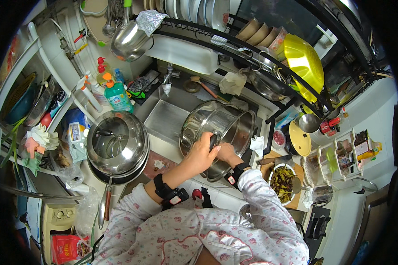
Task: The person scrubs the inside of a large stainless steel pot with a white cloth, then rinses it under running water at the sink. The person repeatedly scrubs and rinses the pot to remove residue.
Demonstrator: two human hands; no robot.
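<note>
A large stainless steel pot (pixel 199 116) lies tilted at the right part of the sink, its rimmed opening facing right. My left hand (pixel 201 153) is closed around the pot's black side handle (pixel 214 141). Just to the right, my right hand (pixel 226 153) rests at the pot's near side, its fingers partly hidden; whether it grips anything does not show. The sink basin (pixel 164 117) lies left of the pot, below the faucet (pixel 167 79). Both wrists wear black straps with small devices.
A lidded steel pot (pixel 116 145) with a wooden handle stands left. Green soap bottle (pixel 118 97) is behind it. Right are a bowl of cooked vegetables (pixel 293 184), a cleaver (pixel 277 160) and a yellow-lidded pot (pixel 299 138). A black dish rack (pixel 199 33) spans above the sink.
</note>
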